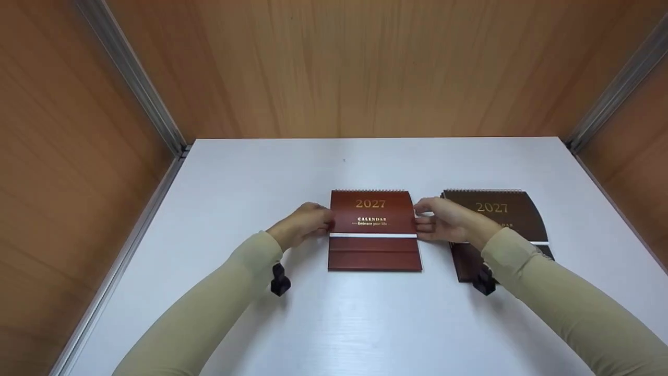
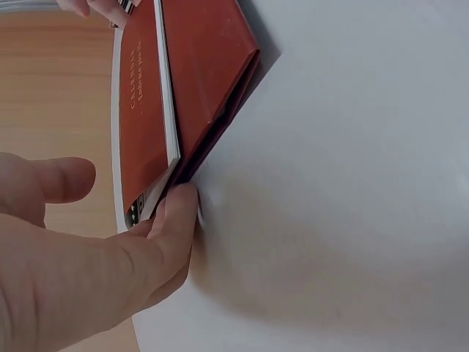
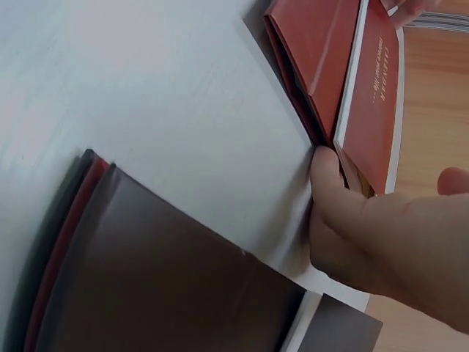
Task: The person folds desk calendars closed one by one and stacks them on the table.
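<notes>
A red desk calendar [image 1: 373, 253] marked 2027 lies on the white table, its spiral binding at the far side. My left hand [image 1: 305, 222] touches its left edge. In the left wrist view the fingers [image 2: 176, 224] rest along that edge, while the thumb [image 2: 69, 180] stands apart from the cover. On the opposite edge, my right hand [image 1: 443, 216] touches with its fingers [image 3: 333, 180], and the thumb [image 3: 454, 180] is off the cover. A dark brown calendar [image 1: 522, 209] lies to the right, partly hidden under my right forearm.
Dark and red layers [image 3: 69, 242] show at the brown calendar's edge in the right wrist view. Wooden panels [image 1: 334, 68] with metal corner rails [image 1: 135, 78] enclose the white table [image 1: 250, 167] at the back and sides. Black wrist mounts [image 1: 280, 282] hang below both sleeves.
</notes>
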`<act>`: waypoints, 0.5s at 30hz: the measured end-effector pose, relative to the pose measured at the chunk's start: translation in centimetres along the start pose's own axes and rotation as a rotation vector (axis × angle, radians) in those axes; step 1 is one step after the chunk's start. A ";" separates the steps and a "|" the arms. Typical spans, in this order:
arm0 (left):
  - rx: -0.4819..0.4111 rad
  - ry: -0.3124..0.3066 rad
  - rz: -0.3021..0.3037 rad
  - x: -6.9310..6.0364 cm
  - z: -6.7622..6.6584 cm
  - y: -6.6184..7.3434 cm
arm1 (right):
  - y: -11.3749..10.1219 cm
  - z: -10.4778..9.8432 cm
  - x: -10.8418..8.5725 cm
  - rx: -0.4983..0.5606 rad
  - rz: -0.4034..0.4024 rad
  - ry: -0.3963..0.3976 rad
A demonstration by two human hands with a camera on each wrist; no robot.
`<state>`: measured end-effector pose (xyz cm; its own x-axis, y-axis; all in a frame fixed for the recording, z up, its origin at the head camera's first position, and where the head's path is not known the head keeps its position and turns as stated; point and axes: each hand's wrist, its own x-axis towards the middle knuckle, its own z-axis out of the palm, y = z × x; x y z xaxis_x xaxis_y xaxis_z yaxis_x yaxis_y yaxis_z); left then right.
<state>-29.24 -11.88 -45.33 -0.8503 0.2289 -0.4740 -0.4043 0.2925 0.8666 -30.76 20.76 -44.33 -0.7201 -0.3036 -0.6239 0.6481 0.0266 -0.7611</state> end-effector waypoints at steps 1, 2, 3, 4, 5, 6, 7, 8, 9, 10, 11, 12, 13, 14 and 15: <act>-0.003 0.010 -0.001 0.0 0.0 -0.1 | 0.1 0.1 0.1 -0.008 -0.004 0.011; -0.004 0.019 0.001 0.0 0.0 -0.1 | 0.1 0.3 0.3 -0.016 -0.008 0.021; -0.015 0.026 0.005 0.1 0.1 -0.2 | 0.2 0.4 0.4 -0.025 -0.011 0.028; -0.021 0.034 0.010 0.2 0.1 -0.3 | 0.2 0.5 0.5 -0.037 -0.013 0.038; -0.025 0.043 0.012 0.2 0.2 -0.4 | 0.2 0.6 0.5 -0.046 -0.015 0.046; -0.026 0.051 0.016 0.2 0.3 -0.4 | 0.3 0.7 0.6 -0.053 -0.016 0.054; -0.023 0.061 0.021 0.2 0.3 -0.5 | 0.3 0.8 0.7 -0.058 -0.016 0.062; -0.018 0.070 0.026 0.2 0.4 -0.5 | 0.4 0.9 0.7 -0.064 -0.017 0.068; -0.013 0.080 0.029 0.2 0.5 -0.6 | 0.4 1.0 0.7 -0.072 -0.020 0.073; -0.006 0.091 0.032 0.2 0.6 -0.7 | 0.5 1.1 0.8 -0.079 -0.025 0.077; 0.003 0.102 0.035 0.1 0.7 -0.7 | 0.6 1.2 0.8 -0.086 -0.032 0.081; 0.004 0.111 0.038 0.1 0.8 -0.7 | 0.6 1.3 0.8 -0.090 -0.038 0.085; 0.003 0.120 0.041 0.1 0.8 -0.8 | 0.7 1.4 0.9 -0.089 -0.045 0.089; 0.002 0.128 0.039 0.0 0.9 -0.8 | 0.7 1.5 0.9 -0.090 -0.052 0.093; 0.005 0.136 0.041 -0.1 0.9 -0.8 | 0.7 1.5 0.8 -0.093 -0.060 0.095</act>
<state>-28.59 -11.30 -46.12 -0.9039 0.1128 -0.4127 -0.3672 0.2904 0.8836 -30.53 19.07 -45.12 -0.7800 -0.2163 -0.5872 0.5806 0.1000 -0.8081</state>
